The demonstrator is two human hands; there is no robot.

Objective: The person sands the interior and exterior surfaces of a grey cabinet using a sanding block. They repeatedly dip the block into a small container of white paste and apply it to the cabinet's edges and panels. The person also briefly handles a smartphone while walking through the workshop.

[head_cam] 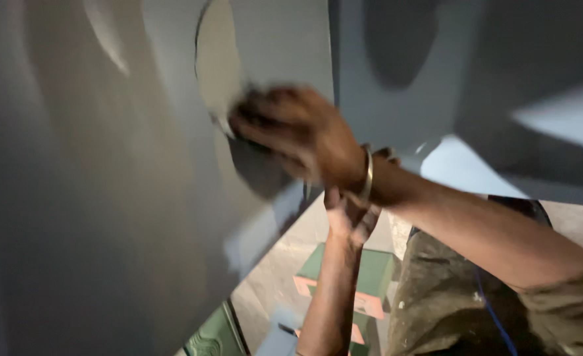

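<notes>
Grey panel point(107, 198), upright at my left, with its pale patch point(216, 66) beneath my right hand point(291, 128), closed on something I cannot identify, apparently mid-rubbing; left hand point(349, 221), grip indiscernible, steadies behind; continuing calls for even pressure.

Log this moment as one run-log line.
right hand: pressed on grey panel, blurred | left hand: behind right wrist, grip hidden | bangle on right wrist
</notes>
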